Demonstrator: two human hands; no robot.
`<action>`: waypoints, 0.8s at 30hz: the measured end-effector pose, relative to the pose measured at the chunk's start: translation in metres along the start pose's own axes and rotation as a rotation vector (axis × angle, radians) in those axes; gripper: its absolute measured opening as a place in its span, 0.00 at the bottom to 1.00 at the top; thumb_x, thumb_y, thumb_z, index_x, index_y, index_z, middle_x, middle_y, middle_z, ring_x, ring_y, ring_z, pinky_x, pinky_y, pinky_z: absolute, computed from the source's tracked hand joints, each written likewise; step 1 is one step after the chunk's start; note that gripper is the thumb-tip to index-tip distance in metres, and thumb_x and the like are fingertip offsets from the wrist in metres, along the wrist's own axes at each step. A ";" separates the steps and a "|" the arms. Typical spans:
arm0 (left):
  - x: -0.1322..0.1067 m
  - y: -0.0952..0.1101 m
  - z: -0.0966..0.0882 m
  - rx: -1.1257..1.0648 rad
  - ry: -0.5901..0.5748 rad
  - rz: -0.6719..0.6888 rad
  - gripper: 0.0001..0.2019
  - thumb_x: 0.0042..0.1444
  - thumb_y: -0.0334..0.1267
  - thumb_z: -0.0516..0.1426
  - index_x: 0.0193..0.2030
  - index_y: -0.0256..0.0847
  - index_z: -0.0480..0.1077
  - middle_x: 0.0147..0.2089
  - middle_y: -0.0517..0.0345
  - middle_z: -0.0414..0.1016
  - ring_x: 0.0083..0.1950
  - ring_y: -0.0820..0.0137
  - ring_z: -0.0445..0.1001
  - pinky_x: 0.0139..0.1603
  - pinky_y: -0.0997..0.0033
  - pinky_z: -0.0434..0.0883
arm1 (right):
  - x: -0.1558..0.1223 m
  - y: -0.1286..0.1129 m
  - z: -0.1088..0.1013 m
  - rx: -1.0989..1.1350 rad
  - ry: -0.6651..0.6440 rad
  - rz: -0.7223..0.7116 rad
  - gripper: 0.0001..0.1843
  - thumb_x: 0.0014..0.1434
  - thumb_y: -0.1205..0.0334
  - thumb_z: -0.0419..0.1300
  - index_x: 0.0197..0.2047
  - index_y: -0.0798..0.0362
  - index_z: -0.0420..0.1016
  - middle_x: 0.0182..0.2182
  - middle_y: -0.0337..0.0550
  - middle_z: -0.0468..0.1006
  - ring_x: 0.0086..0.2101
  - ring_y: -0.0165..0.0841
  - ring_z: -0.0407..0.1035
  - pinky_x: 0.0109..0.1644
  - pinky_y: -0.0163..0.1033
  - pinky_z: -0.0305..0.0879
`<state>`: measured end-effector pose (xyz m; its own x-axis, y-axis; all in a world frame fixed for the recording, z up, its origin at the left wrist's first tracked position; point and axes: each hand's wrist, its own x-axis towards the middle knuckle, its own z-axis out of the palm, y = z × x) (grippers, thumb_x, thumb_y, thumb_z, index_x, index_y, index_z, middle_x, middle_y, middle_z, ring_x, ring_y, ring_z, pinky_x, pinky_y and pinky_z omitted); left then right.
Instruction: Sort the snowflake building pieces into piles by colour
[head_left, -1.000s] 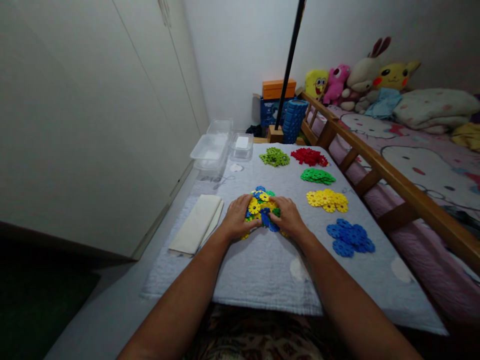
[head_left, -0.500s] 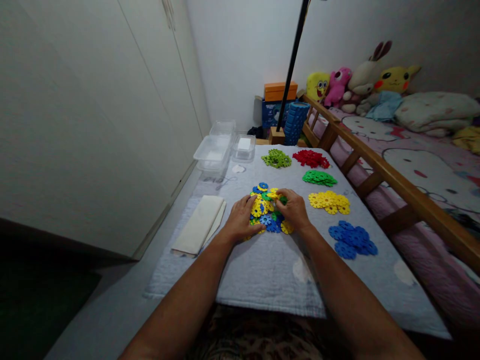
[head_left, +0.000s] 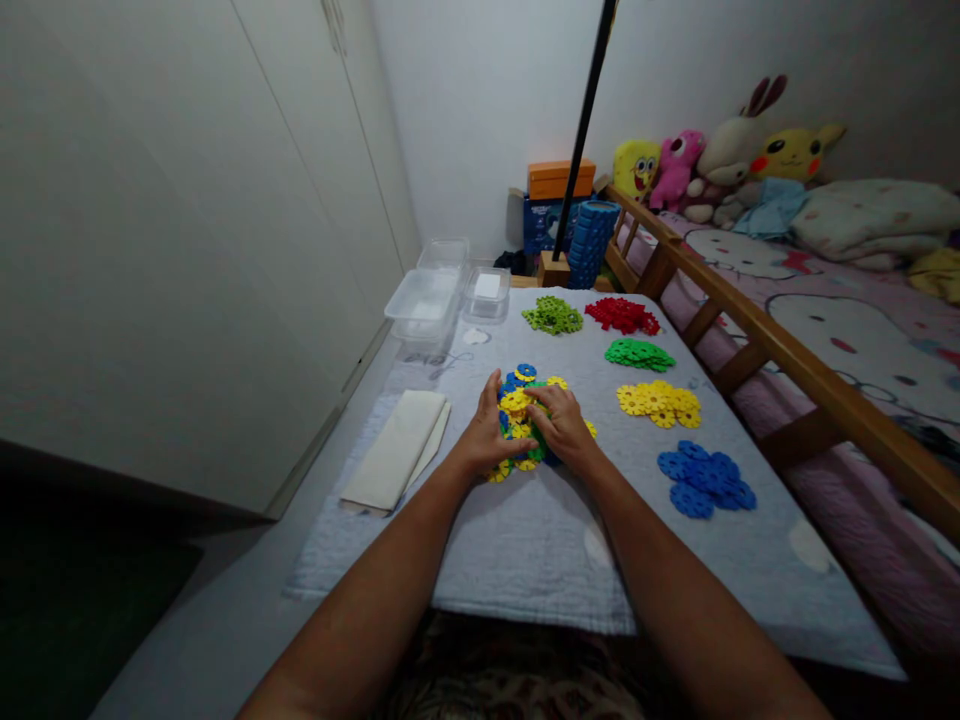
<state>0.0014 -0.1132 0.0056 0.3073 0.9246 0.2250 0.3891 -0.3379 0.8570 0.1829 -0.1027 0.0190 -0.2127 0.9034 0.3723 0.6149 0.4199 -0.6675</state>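
Observation:
A mixed pile of yellow, blue and green flower-shaped plastic discs (head_left: 523,383) lies mid-mat on a pale grey quilted mat (head_left: 525,540). My left hand (head_left: 484,438) rests on the pile's left side, thumb up and fingers spread over the discs. My right hand (head_left: 564,430) covers the pile's right side, its fingers bent together and reaching left onto the yellow discs; what they pinch is hidden. To the right lie sorted heaps: blue (head_left: 705,480), yellow (head_left: 658,401), green (head_left: 637,354), red (head_left: 622,315) and lime (head_left: 553,316).
Clear plastic tubs (head_left: 424,303) stand at the mat's far left corner, and a folded white cloth (head_left: 397,447) lies at its left edge. A wooden bed rail (head_left: 780,352) runs along the right. A black pole (head_left: 581,130), boxes and plush toys stand behind. White cupboards line the left.
Both hands stayed on the mixed pile. My right hand moved back and leftwards over it, its fingers now reaching across the yellow discs; my left hand shifted a little inwards.

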 end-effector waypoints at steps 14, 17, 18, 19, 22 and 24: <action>-0.011 0.001 -0.022 0.421 -0.176 -0.025 0.52 0.36 0.56 0.73 0.69 0.47 0.61 0.75 0.40 0.52 0.77 0.42 0.48 0.74 0.37 0.50 | -0.014 0.020 -0.018 -0.239 -0.073 -0.017 0.13 0.59 0.61 0.61 0.48 0.48 0.79 0.47 0.48 0.78 0.51 0.45 0.66 0.58 0.51 0.60; -0.011 0.005 -0.018 0.446 -0.129 -0.031 0.46 0.40 0.56 0.71 0.66 0.46 0.64 0.73 0.40 0.55 0.75 0.44 0.52 0.73 0.39 0.52 | -0.012 0.025 -0.016 -0.281 -0.024 0.019 0.09 0.60 0.65 0.58 0.42 0.49 0.78 0.43 0.48 0.79 0.48 0.44 0.66 0.56 0.50 0.60; -0.011 0.006 -0.017 0.454 -0.104 -0.038 0.44 0.42 0.56 0.70 0.66 0.45 0.65 0.72 0.40 0.56 0.74 0.44 0.54 0.73 0.40 0.53 | -0.011 0.027 -0.016 -0.297 0.003 0.032 0.09 0.60 0.66 0.58 0.41 0.49 0.78 0.43 0.49 0.78 0.47 0.44 0.66 0.55 0.49 0.60; -0.011 0.007 -0.016 0.468 -0.075 -0.046 0.42 0.45 0.57 0.69 0.65 0.44 0.65 0.71 0.40 0.58 0.73 0.44 0.55 0.73 0.41 0.55 | -0.011 0.028 -0.016 -0.310 0.030 0.043 0.09 0.60 0.66 0.58 0.41 0.50 0.78 0.43 0.50 0.78 0.47 0.44 0.66 0.55 0.49 0.60; -0.011 0.007 -0.014 0.531 0.009 -0.074 0.37 0.51 0.58 0.64 0.65 0.41 0.66 0.68 0.39 0.60 0.72 0.46 0.57 0.72 0.43 0.56 | -0.011 0.027 -0.016 -0.318 0.079 0.043 0.09 0.61 0.64 0.58 0.43 0.50 0.78 0.47 0.51 0.77 0.50 0.45 0.66 0.56 0.50 0.60; -0.011 0.005 -0.012 0.573 0.050 -0.099 0.34 0.55 0.57 0.62 0.64 0.40 0.66 0.68 0.39 0.60 0.71 0.46 0.57 0.72 0.42 0.54 | -0.013 0.024 -0.015 -0.294 0.045 -0.004 0.10 0.61 0.62 0.59 0.45 0.49 0.78 0.50 0.50 0.77 0.52 0.44 0.66 0.57 0.50 0.60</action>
<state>-0.0104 -0.1226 0.0129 0.2101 0.9590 0.1901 0.8256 -0.2782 0.4909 0.2116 -0.1056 0.0080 -0.1854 0.8942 0.4075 0.8091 0.3742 -0.4530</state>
